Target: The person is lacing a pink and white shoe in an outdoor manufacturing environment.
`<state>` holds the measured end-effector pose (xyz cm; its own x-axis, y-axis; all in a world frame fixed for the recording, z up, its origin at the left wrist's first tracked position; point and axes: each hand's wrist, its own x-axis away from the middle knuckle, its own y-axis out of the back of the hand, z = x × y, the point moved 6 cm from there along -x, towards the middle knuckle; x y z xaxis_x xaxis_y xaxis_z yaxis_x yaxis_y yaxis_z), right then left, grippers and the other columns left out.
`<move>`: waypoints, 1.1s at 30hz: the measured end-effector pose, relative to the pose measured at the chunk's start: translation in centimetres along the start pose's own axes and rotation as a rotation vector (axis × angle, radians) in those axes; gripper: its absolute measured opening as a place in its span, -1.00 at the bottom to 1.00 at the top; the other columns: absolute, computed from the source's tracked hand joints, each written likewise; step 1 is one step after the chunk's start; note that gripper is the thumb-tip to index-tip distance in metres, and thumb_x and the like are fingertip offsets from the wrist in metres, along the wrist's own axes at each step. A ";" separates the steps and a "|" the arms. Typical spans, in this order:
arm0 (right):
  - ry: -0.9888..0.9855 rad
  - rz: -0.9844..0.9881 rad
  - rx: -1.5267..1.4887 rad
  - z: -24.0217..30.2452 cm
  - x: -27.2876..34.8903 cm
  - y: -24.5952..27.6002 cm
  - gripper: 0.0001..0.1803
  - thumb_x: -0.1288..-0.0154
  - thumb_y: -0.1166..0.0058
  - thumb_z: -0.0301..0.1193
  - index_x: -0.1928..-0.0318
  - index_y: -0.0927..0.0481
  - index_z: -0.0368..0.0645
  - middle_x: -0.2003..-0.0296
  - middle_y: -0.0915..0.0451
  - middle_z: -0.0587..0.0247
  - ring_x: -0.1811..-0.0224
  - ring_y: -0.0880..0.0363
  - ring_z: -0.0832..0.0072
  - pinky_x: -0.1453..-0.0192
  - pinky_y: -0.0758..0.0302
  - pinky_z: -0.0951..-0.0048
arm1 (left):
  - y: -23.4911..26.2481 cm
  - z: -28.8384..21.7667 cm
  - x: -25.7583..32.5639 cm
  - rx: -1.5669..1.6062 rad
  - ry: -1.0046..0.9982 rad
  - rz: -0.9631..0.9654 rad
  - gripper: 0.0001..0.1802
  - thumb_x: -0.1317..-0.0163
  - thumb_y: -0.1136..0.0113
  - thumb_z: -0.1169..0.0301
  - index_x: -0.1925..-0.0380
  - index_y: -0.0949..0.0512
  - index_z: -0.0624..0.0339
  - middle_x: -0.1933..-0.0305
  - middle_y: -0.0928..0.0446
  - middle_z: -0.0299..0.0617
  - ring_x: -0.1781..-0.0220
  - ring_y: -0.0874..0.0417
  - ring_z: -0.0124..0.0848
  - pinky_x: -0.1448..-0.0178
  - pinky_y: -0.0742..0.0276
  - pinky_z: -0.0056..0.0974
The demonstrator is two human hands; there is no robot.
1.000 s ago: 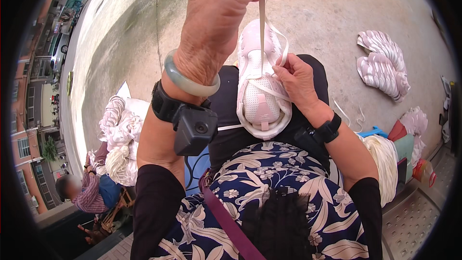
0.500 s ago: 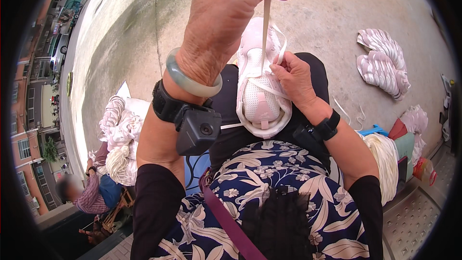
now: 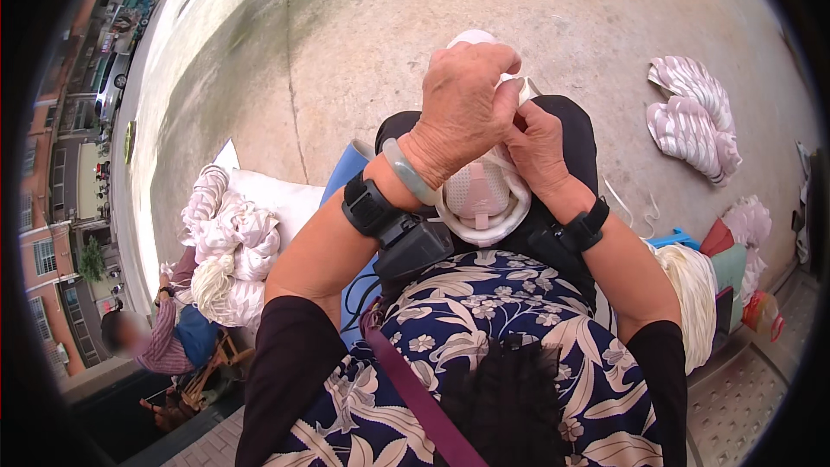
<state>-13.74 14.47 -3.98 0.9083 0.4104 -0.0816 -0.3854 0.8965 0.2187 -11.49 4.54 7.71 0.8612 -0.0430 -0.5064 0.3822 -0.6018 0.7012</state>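
On my lap rests a pale pink and white shoe upper (image 3: 477,195), its heel opening toward me and its toe pointing away. My left hand (image 3: 471,91) lies across its middle with bent fingers closed, hiding most of the lacing. Pressed close against it, my right hand (image 3: 538,145) is closed in a pinch at the right side of the upper. A short stretch of white shoelace (image 3: 524,88) shows between the fingertips of both hands; the rest of it is hidden.
Stacked pink-white shoe uppers (image 3: 692,121) lie on the concrete floor at the right. A bundle of cream laces (image 3: 685,294) hangs beside my right arm. More uppers (image 3: 232,229) are piled at my left, near a seated person (image 3: 169,337).
My left hand has come down and nearer from above the toe, where it held the lace stretched upward. It now meets my right hand, which has shifted only slightly.
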 end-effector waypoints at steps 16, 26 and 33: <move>0.300 0.344 0.541 4.0 1.9 0.0 -0.45 0.12 -0.17 -0.36 0.04 -0.43 -0.26 0.22 -0.46 0.03 0.12 -0.47 0.12 0.07 -0.45 0.18 | -1.9 2.1 7.2 -0.191 0.160 0.058 -0.92 0.10 -0.18 0.45 0.53 -0.60 0.11 0.11 -0.49 -0.19 0.11 -0.44 -0.17 0.04 -0.24 -0.15; 0.317 0.310 0.639 3.7 1.7 0.1 -0.74 0.06 -0.02 -0.48 0.29 -0.40 -0.30 0.35 -0.45 -0.05 0.24 -0.49 0.05 0.15 -0.45 0.14 | -2.7 1.7 6.9 -0.268 0.215 0.133 -0.93 0.15 -0.22 0.41 0.65 -0.57 0.14 0.05 -0.49 -0.18 0.23 -0.48 -0.18 0.19 -0.38 -0.17; 0.309 0.351 0.636 3.5 1.2 0.2 -0.83 0.05 0.04 -0.53 0.36 -0.42 -0.31 0.41 -0.45 -0.10 0.28 -0.48 0.00 0.19 -0.43 0.11 | -2.9 1.3 6.3 -0.379 0.164 0.187 -0.88 0.15 -0.28 0.36 0.65 -0.58 0.15 0.11 -0.49 -0.20 0.26 -0.48 -0.20 0.21 -0.39 -0.19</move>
<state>-12.18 14.51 -0.61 0.6285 0.7630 -0.1512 -0.3893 0.4769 0.7881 -7.55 4.99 1.86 0.9571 0.0222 -0.2890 0.2847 -0.2598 0.9228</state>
